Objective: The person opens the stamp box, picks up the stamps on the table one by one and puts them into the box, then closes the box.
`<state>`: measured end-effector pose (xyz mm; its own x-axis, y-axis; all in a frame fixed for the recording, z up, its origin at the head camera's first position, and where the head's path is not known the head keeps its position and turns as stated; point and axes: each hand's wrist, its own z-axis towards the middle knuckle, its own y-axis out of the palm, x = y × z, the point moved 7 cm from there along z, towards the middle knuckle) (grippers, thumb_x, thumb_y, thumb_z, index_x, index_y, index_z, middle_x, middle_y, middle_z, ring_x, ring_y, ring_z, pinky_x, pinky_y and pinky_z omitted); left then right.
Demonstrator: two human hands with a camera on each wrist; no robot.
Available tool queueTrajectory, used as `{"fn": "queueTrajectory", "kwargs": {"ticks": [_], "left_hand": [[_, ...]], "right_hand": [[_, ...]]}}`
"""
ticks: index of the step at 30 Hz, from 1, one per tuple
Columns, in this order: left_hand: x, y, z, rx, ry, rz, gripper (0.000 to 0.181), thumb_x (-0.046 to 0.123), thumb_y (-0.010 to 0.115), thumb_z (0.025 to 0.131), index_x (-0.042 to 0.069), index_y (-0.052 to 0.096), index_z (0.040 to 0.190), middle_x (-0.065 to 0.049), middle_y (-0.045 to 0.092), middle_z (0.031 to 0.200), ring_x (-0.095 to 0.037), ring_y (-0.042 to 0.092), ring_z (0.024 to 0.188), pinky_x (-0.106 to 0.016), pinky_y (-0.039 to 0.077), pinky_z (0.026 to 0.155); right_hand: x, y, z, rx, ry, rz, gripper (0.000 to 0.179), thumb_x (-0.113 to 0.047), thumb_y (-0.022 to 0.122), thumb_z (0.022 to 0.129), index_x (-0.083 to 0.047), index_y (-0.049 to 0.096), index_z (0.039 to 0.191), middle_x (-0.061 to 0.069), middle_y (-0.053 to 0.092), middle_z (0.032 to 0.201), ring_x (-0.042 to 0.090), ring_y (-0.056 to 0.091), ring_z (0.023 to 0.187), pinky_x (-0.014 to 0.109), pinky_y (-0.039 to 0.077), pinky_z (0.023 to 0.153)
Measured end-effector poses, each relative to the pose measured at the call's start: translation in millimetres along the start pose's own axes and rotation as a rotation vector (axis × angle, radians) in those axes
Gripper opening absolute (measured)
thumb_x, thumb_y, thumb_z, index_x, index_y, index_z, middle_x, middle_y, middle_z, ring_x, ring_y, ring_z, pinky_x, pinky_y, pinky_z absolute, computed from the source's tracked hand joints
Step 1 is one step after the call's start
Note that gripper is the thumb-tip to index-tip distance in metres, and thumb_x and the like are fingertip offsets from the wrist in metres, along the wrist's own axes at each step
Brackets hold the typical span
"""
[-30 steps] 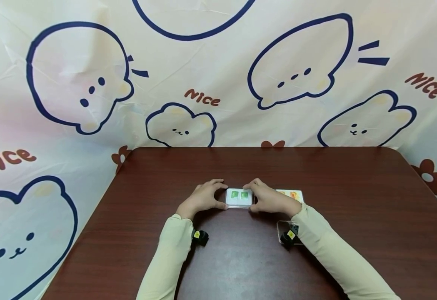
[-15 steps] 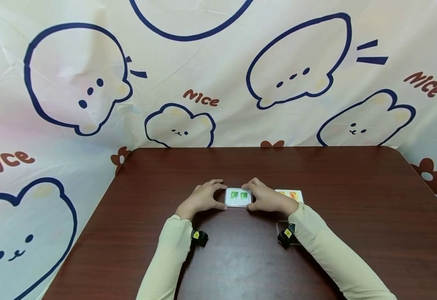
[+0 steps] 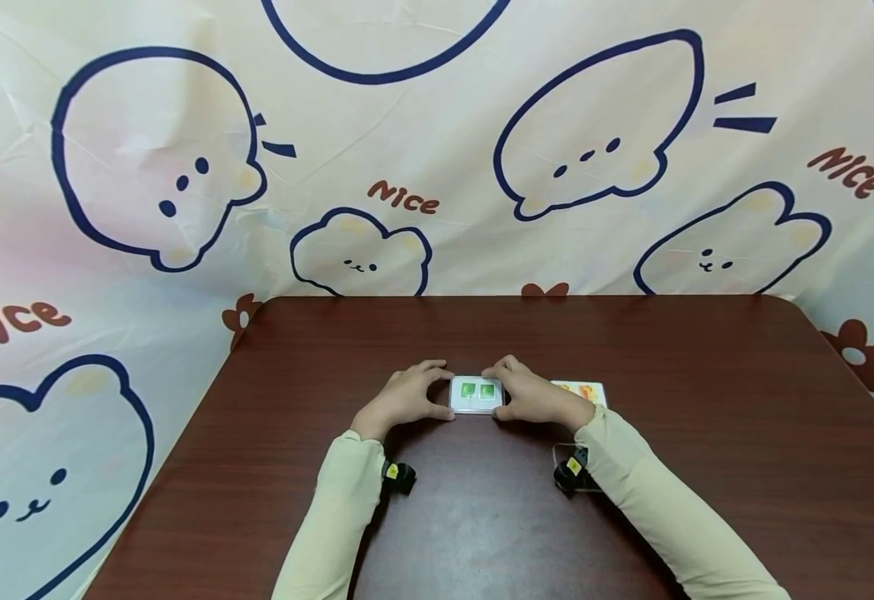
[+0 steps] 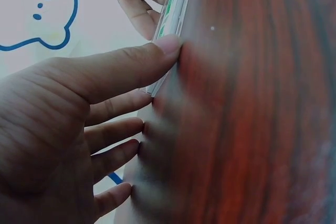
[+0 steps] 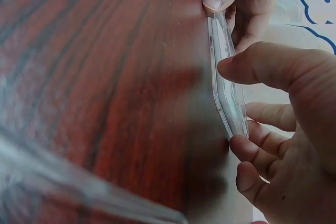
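A small clear plastic box (image 3: 476,395) lies flat mid-table, with a white card showing two green pictures inside it. My left hand (image 3: 405,395) holds its left end, thumb at the near corner and index finger at the far corner. The other left fingers (image 4: 113,156) spread straight beside it, tips at the tabletop. At the opposite end my right hand (image 3: 537,395) grips the box between thumb and fingers. The right wrist view shows that thumb (image 5: 247,69) on the near long edge of the box (image 5: 226,77) and fingertips around its end corner.
Just right of my right hand lies a white card (image 3: 590,390) with orange pictures, partly covered by the wrist. A clear plastic piece (image 3: 558,454) sits under the right wrist camera; its blurred edge (image 5: 105,192) crosses the right wrist view. The brown table (image 3: 437,517) meets a patterned cloth backdrop (image 3: 451,125).
My right hand and forearm have shifted slightly left and the near edge of the box shows as a thinner band. My left hand has stayed in place.
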<state>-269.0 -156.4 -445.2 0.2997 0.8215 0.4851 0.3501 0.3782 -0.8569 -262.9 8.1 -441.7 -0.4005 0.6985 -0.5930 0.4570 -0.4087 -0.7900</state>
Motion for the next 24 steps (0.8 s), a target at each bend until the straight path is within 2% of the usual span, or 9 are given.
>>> {"fn": "queueTrajectory", "kwargs": {"ticks": [7,12,20,24], "left_hand": [[-0.4,0.8,0.8,0.005,0.013,0.025,0.064,0.034,0.076,0.082,0.015,0.053,0.139,-0.008,0.038,0.154,-0.029,0.037,0.141,-0.055,0.026,0.112],[-0.3,-0.6,0.5,0.004,0.013,0.019,0.064,0.038,0.075,0.083,0.017,0.053,0.139,-0.006,0.037,0.154,-0.028,0.037,0.141,-0.055,0.026,0.112],[0.5,-1.8,0.2,0.011,0.012,0.019,0.064,0.038,0.075,0.083,0.017,0.052,0.139,-0.006,0.038,0.154,-0.028,0.037,0.141,-0.056,0.027,0.111],[1.1,-2.0,-0.1,0.010,0.010,0.019,0.064,0.038,0.074,0.084,0.016,0.052,0.140,-0.007,0.038,0.154,-0.027,0.036,0.142,-0.056,0.027,0.112]], "right_hand": [[2.1,-0.8,0.7,0.001,-0.004,0.003,0.064,-0.017,0.067,0.087,-0.002,0.041,0.144,0.016,0.039,0.132,0.027,0.044,0.116,0.040,0.043,0.094],[1.8,-1.5,0.3,0.001,-0.005,0.000,0.063,-0.019,0.067,0.088,-0.003,0.041,0.144,0.016,0.039,0.132,0.026,0.045,0.115,0.039,0.043,0.092],[1.7,-2.4,1.4,0.019,-0.014,-0.011,0.058,-0.018,0.068,0.088,-0.008,0.046,0.141,0.014,0.041,0.130,0.023,0.048,0.107,0.036,0.043,0.087],[2.8,-1.4,1.6,0.022,-0.013,-0.019,0.055,-0.019,0.068,0.088,-0.010,0.049,0.139,0.014,0.041,0.131,0.023,0.048,0.107,0.037,0.044,0.087]]}}
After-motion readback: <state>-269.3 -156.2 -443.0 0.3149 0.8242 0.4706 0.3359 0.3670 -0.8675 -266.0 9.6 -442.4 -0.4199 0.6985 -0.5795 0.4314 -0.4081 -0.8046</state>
